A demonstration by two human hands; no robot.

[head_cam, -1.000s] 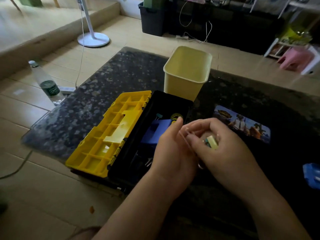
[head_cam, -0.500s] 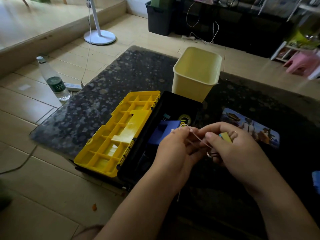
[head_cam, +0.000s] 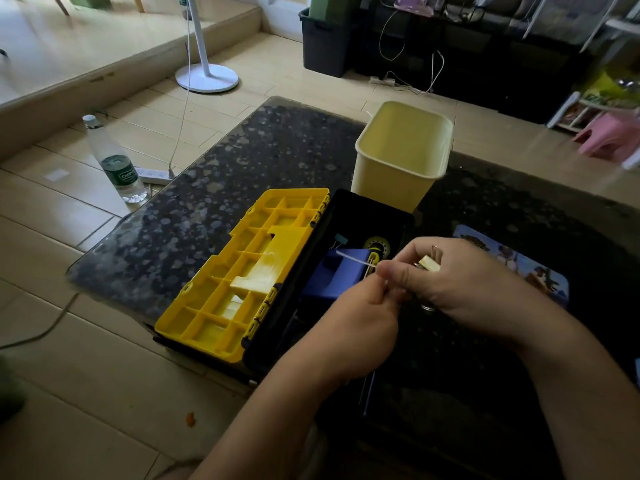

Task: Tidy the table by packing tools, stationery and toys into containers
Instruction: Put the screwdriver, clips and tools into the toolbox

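Across the middle of the view lies a dark speckled table [head_cam: 277, 161]. At its near edge stands a black toolbox [head_cam: 370, 216], its yellow lid [head_cam: 242, 289] thrown open flat toward the table's left edge, ribbed inner side up. Just behind the toolbox, toward the far edge, stands a pale yellow bin [head_cam: 398, 178], upright; whether the two touch is not clear. A picture card [head_cam: 519, 265] lies flat toward the right edge, partly covered by the right hand [head_cam: 478, 289].

Both hands meet over the near right part of the toolbox. The left hand [head_cam: 356, 327] has its fingers curled and pinches a thin white strip [head_cam: 353, 258], whose free end sticks out over the toolbox interior. The right hand has its fingers curled round a pale yellow binder clip [head_cam: 429, 264], with a wire loop showing above the knuckles; its thumb tip lies at the strip, right against the left hand's fingers.

Inside the toolbox sits a blue block [head_cam: 339, 282], and beyond it a small teal clip [head_cam: 341, 238] beside a round yellow-and-black piece [head_cam: 377, 244].
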